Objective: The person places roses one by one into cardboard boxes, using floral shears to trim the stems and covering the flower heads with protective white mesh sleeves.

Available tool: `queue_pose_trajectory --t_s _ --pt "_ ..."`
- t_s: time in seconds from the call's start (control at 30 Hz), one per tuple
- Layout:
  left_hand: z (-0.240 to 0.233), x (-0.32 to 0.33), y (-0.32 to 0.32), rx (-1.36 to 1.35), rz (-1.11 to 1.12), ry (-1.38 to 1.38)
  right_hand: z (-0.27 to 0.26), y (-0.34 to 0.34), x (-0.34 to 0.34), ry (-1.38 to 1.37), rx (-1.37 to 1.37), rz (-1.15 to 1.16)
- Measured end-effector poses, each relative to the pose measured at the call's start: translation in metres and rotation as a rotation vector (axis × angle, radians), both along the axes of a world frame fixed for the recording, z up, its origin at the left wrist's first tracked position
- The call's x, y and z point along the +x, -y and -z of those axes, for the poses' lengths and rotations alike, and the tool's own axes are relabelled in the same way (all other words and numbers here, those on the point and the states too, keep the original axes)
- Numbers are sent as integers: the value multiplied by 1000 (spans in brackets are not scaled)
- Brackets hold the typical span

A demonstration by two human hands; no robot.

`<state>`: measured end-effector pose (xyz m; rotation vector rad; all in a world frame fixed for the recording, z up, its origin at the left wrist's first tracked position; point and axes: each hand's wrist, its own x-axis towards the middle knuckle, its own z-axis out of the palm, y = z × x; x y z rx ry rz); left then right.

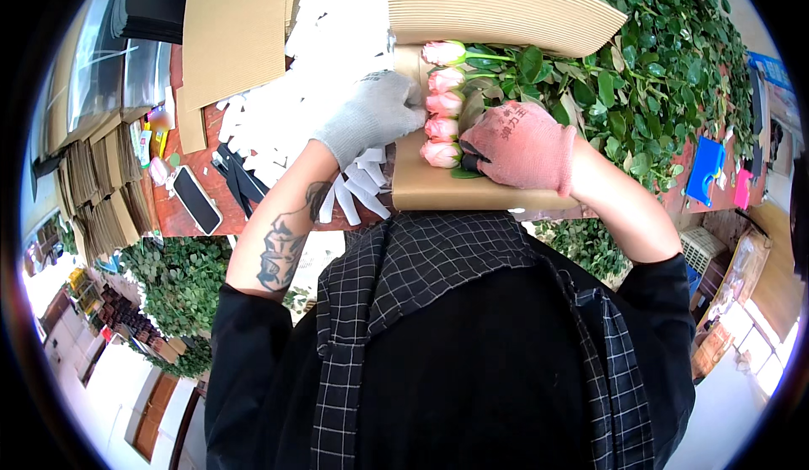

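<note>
Several pink roses [444, 104] lie in an upright row on brown wrapping paper [480, 199], their heads to the left and leafy stems to the right. My left hand [379, 113], in a grey knit glove, has its fingers bent beside the left edge of the blooms. Whether it pinches anything is hidden. My right hand [521, 144], in a pink glove, is curled over the stems just behind the lower blooms. Something black [471, 154] shows at its fingertips; I cannot tell if it is a tool or a finger cover. Its grip on the stems is hidden.
Corrugated cardboard [493, 5] lies beyond the roses. White paper strips [272, 128] spread to the left, near a phone [197, 200] and a black tool [239, 176]. Cut foliage [632, 78] is heaped at the right, by a blue plastic object [705, 169]. Cardboard sheets [237, 34] stand farther left.
</note>
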<state>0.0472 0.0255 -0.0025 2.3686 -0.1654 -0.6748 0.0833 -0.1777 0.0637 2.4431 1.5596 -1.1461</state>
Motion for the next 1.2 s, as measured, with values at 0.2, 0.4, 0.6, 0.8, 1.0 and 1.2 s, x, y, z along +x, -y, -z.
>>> queue_pose_trajectory --t_s 0.2,0.4,0.6,0.8,1.0,1.2 --pt "-1 7 -3 -12 55 -53 6 -1 1 43 71 -16" --pt "-59 -24 -5 -33 -129 112 4 -3 2 17 -13 29" --pt "-78 -47 4 -140 319 -41 2 10 -4 68 154 108" --pt "-77 -49 1 -193 338 -1 -1 7 -8 301 310 142" --pt "-64 -50 2 -94 276 189 -11 4 -10 281 455 111" --pt "-63 -49 2 -84 262 103 10 -3 4 207 544 346"
